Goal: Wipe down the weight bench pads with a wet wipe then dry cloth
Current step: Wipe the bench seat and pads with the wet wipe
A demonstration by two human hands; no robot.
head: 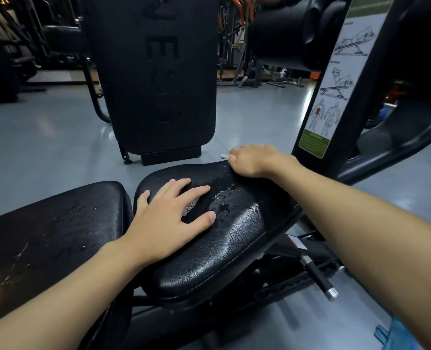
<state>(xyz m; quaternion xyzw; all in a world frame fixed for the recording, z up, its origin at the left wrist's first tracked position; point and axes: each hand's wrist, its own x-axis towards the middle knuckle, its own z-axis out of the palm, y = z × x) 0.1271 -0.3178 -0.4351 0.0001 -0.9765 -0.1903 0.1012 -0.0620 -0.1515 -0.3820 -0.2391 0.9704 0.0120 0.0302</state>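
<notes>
Partly wet black pad (pixel 234 236), grey floor (pixel 45 137).

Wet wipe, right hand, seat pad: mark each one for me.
wet wipe (pixel 224 155): head view, white tip sticking out beyond the knuckles.
right hand (pixel 252 160): head view, back of the hand.
seat pad (pixel 237 218): head view, wet top surface.

Left hand (pixel 169 223) lies on the seat pad (pixel 234 251), right hand (pixel 252 160) holds a wipe (pixel 224 155) at its far edge.
</notes>
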